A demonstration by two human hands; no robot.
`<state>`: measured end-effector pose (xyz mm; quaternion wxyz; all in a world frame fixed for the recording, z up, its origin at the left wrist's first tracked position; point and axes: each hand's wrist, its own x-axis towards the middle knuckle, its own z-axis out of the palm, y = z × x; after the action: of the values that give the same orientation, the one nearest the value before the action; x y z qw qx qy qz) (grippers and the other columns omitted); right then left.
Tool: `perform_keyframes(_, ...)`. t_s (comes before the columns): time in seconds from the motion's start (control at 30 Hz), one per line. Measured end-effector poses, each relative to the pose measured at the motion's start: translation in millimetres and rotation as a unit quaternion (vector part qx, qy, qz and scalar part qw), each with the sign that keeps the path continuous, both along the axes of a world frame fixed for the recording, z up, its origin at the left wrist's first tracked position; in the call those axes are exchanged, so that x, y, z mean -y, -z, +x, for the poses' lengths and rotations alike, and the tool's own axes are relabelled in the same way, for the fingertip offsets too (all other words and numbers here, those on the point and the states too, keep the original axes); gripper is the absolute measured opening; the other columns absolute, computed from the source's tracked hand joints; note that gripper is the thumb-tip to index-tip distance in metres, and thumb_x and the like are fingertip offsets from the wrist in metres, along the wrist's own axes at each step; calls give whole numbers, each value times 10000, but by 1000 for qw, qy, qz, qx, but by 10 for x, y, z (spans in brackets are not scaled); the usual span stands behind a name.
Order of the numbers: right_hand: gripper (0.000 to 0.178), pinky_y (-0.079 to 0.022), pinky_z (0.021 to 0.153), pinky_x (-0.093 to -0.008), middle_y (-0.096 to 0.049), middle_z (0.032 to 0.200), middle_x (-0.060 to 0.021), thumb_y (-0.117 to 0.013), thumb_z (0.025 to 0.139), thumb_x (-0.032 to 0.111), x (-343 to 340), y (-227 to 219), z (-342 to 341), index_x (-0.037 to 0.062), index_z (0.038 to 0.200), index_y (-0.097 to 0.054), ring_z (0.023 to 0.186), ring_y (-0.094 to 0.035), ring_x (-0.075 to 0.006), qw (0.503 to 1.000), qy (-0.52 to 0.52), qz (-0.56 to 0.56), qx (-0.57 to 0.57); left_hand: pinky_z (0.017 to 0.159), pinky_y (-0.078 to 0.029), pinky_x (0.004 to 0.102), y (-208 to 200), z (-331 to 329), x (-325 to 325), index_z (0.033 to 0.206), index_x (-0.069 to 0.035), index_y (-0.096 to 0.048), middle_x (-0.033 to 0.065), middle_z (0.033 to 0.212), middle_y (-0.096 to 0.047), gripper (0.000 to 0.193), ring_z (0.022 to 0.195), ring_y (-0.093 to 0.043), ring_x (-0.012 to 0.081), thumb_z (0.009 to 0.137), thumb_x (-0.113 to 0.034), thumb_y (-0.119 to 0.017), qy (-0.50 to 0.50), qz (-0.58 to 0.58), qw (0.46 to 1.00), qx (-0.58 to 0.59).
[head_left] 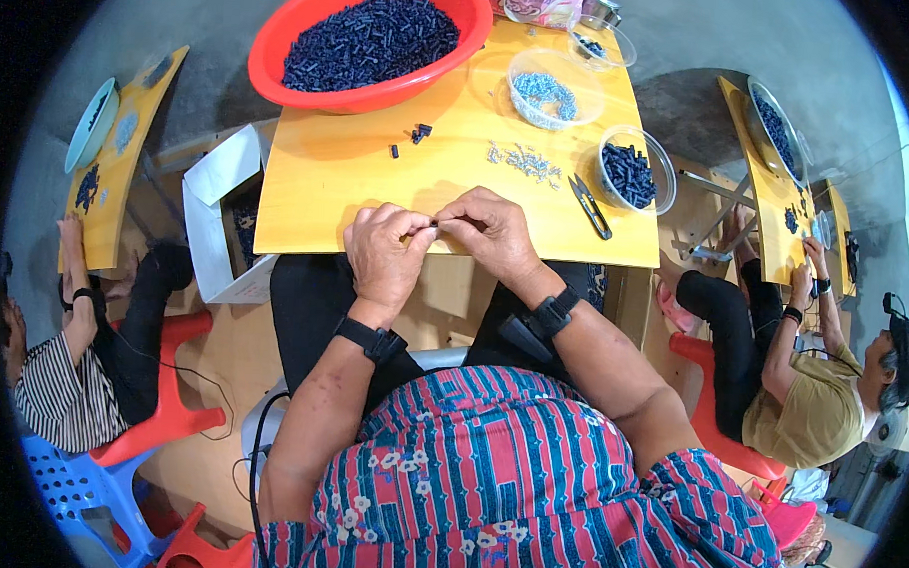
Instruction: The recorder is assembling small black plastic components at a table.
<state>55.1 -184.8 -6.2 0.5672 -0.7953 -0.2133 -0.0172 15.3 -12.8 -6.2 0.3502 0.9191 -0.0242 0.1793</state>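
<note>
My left hand [386, 247] and my right hand [494, 233] meet at the near edge of the yellow table [317, 194]. Both pinch a small dark piece [435, 223] between thumb and forefinger; the fingers cover most of it. Just beyond lie a few short dark-blue tubular pieces [421, 134]. Tiny silvery-blue parts [527, 163] are scattered farther right. Black thread snips [589, 207] rest to the right of my right hand, beside a clear round tub [668, 181] filled with dark-blue tubular pieces [628, 176].
A large red basin [266, 75] heaped with dark pieces stands at the far left. Behind the scattered parts sit a clear tub [591, 104] of light-blue parts and another tub [623, 52]. An open white box [204, 225] is left of the table. Co-workers sit at tables on both sides.
</note>
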Motion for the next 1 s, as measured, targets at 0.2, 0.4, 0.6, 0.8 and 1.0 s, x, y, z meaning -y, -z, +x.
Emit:
perform_keyframes(0.2, 104, -527, 669, -337, -666, 825, -124, -747, 803, 44, 453, -103, -96, 33, 904, -728, 740, -654, -260, 979, 144, -121, 79, 776, -428, 398, 11, -8, -30, 778, -153, -761, 13, 800, -684, 81, 846, -585, 249, 719, -186, -804, 18, -22, 1000, -1)
perform_keyframes(0.4, 114, -534, 713, -421, -661, 848, -165, -719, 817, 117, 764, -147, 47, 50, 910, -717, 789, -659, -361, 949, 243, -179, 89, 787, -416, 393, -1, -21, -28, 791, -163, -762, 5, 798, -680, 92, 848, -576, 243, 719, -196, -808, 9, -9, 1000, -3)
perform_keyframes(0.6, 107, -530, 738, -445, -650, 873, -190, -669, 842, 113, 778, -170, 150, 69, 923, -724, 809, -652, -386, 938, 260, -217, 70, 795, -408, 390, -2, -17, -30, 794, -168, -763, -4, 796, -675, 101, 855, -569, 237, 716, -208, -813, 17, -18, 1000, -10)
perform_keyframes(0.8, 101, -527, 730, -445, -650, 843, -178, -652, 835, 106, 784, -132, 158, 96, 891, -735, 808, -649, -386, 935, 247, -238, 92, 795, -411, 387, -20, -26, -24, 791, -170, -764, -5, 786, -670, 96, 858, -572, 237, 720, -208, -815, 9, -4, 1000, -8)
perform_keyframes(1.0, 101, -535, 724, -433, -668, 843, -169, -653, 833, 119, 729, -146, 121, 103, 859, -750, 803, -659, -369, 939, 233, -238, 88, 812, -405, 385, 3, -35, -37, 807, -174, -762, -8, 807, -670, 94, 872, -571, 238, 738, -224, -803, 13, -13, 1000, -12)
